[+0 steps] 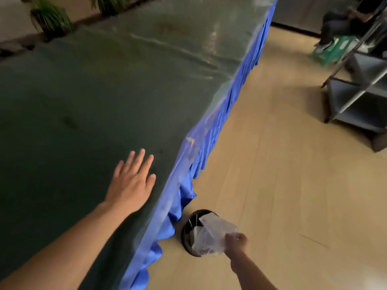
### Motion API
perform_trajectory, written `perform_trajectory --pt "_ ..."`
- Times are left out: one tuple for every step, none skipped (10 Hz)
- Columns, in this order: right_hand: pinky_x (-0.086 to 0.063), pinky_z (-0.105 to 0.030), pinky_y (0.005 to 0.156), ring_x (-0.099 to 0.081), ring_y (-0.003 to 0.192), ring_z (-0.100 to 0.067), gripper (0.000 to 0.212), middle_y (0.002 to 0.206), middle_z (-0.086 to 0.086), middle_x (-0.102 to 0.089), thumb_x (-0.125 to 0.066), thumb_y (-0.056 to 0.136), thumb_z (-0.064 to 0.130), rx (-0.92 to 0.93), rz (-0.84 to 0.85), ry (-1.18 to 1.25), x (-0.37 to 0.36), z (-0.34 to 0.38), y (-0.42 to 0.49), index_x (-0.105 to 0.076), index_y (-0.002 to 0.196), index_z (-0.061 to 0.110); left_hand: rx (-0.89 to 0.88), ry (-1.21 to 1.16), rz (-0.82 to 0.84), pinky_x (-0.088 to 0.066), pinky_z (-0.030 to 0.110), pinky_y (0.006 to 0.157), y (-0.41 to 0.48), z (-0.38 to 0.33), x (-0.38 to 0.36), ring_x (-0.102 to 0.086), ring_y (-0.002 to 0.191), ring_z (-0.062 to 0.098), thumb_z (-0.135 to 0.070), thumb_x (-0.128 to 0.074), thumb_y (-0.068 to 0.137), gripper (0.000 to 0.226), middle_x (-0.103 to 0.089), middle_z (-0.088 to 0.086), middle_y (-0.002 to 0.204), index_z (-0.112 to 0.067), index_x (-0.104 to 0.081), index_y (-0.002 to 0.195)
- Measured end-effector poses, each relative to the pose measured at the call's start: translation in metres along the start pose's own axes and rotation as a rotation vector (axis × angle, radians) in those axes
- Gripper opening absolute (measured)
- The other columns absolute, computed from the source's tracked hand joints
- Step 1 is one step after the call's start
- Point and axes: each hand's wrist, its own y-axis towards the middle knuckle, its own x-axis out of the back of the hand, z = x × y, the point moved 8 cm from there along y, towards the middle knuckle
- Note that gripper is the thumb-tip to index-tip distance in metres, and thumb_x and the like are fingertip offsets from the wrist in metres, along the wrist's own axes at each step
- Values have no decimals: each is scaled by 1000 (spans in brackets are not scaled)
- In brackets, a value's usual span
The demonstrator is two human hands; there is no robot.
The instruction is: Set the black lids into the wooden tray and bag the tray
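My left hand (130, 183) lies flat and open on the dark green table top (94, 91), fingers spread, near the table's right edge. Down beside the table, my right hand (235, 243) is closed on a clear plastic bag (211, 233). The bag hangs over a round black bin (187, 231) on the floor, and more clear plastic shows inside the bin. No black lids and no wooden tray appear in this view.
A blue skirt (222, 122) hangs along the table's right edge. Beige floor (282, 164) runs to the right. A grey metal shelf rack (360, 95) stands at the far right, with a green stool (333, 49) and a seated person behind it. Potted plants (52, 17) stand beyond the table.
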Motion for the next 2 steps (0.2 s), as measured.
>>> perform_trajectory --pt "-60 -54 79 -62 86 -35 13 92 -18 -61 -60 97 13 -91 5 -43 -46 -51 69 -56 97 1 -38 68 -36 -26 52 124 4 13 -34 -26 157 26 -52 -15 99 69 -30 2 171 -27 -32 161" --pt "-58 -53 91 -64 105 -43 35 113 -24 -64 -64 101 31 -124 31 -87 -74 -71 112 -57 118 1 -80 43 -165 -30 54 121 4 17 -33 -31 155 26 -52 -22 102 62 -35 1 169 -29 -35 159"
